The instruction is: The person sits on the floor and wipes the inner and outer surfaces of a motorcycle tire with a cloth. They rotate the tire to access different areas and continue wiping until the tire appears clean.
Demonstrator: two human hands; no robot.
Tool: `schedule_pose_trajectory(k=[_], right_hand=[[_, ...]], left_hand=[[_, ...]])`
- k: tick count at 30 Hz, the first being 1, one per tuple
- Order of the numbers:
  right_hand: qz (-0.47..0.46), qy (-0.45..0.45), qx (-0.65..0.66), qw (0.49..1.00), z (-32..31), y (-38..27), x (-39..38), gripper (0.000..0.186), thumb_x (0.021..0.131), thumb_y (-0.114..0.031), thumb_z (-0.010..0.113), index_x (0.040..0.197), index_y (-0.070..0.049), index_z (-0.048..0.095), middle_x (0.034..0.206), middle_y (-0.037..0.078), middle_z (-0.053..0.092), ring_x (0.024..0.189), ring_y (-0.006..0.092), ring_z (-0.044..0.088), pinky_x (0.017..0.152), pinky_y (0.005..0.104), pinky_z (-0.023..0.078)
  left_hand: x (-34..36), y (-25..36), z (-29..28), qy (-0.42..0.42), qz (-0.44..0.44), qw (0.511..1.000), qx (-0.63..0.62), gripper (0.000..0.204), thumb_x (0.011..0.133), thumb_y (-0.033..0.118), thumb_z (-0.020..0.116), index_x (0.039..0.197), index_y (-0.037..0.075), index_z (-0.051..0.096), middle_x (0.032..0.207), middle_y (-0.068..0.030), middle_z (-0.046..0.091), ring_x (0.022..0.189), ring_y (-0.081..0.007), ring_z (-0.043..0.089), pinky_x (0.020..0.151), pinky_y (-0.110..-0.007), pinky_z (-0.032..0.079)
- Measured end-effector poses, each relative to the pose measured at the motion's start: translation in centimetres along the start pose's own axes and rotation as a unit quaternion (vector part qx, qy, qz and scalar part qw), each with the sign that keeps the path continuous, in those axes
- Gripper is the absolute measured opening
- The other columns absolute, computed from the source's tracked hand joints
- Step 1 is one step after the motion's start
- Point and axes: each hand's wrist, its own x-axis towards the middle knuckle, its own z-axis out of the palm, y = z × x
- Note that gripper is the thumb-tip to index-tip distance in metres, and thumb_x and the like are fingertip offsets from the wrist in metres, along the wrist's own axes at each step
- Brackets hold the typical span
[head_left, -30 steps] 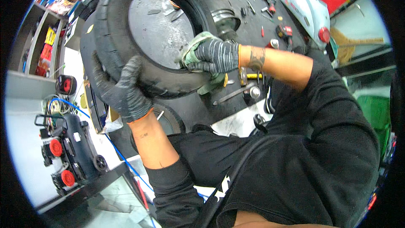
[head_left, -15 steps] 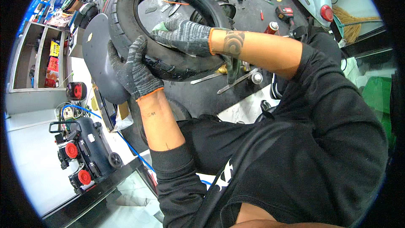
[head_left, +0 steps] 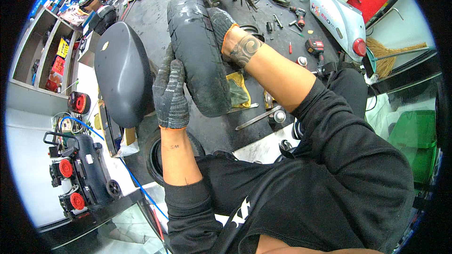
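Gloved fingers [head_left: 176, 73] hold a tyre [head_left: 200, 56] over black surface [head_left: 153, 21], shelves [head_left: 46, 47] left.

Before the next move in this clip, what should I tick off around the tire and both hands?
1. Left hand against the tire: ok, gloved, at its left side.
2. Right hand gripping the tire: cannot tell; it is at the right side, fingers mostly hidden.
3. Tire raised on edge: ok, tread toward the camera.
4. Cloth well away from the tire: not ok, it lies close by its right side.
5. Flat metal bar apart from both hands: ok.
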Motion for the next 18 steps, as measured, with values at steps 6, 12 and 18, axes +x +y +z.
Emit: schedule_pose_trajectory(k=[6, 12, 18], right_hand=[[-0.045, -0.003, -0.171, 0.984, -4.0, 2.7, 4.2, 0.036, 0.109, -0.025, 0.042, 0.128, -0.014, 0.070, 0.130, 0.011, 0.070, 0.121, 0.0254, 0.063, 0.105, 0.0372, 0.046], [-0.210, -0.051, -0.807, 0.549, -5.9, 1.2, 4.1, 0.031, 0.106, -0.023, 0.049, 0.124, -0.013, 0.072, 0.125, 0.011, 0.072, 0.118, 0.0252, 0.065, 0.100, 0.0357, 0.049], [-0.193, -0.004, -0.934, 0.300, -9.8, 2.6, 5.6, 0.041, 0.108, -0.030, 0.049, 0.142, -0.012, 0.061, 0.143, 0.010, 0.063, 0.131, 0.0264, 0.057, 0.115, 0.0388, 0.040]], left_hand=[[0.3, -1.0, -0.6, 0.010, -0.036, 0.998, -0.043, 0.048, 0.108, 0.018, 0.055, 0.150, -0.004, 0.050, 0.144, -0.0152, 0.059, 0.132, -0.0203, 0.055, 0.115, -0.035, 0.041], [0.8, -0.5, 0.3, -0.005, -0.015, 0.998, -0.056, 0.049, 0.107, 0.017, 0.056, 0.152, -0.003, 0.048, 0.150, -0.0158, 0.055, 0.134, -0.0198, 0.053, 0.116, -0.034, 0.040], [1.5, -2.0, 0.9, -0.036, 0.176, 0.947, 0.267, 0.082, 0.084, 0.033, 0.083, 0.149, -0.003, 0.046, 0.142, -0.0207, 0.059, 0.132, -0.0328, 0.056, 0.114, -0.040, 0.044]])
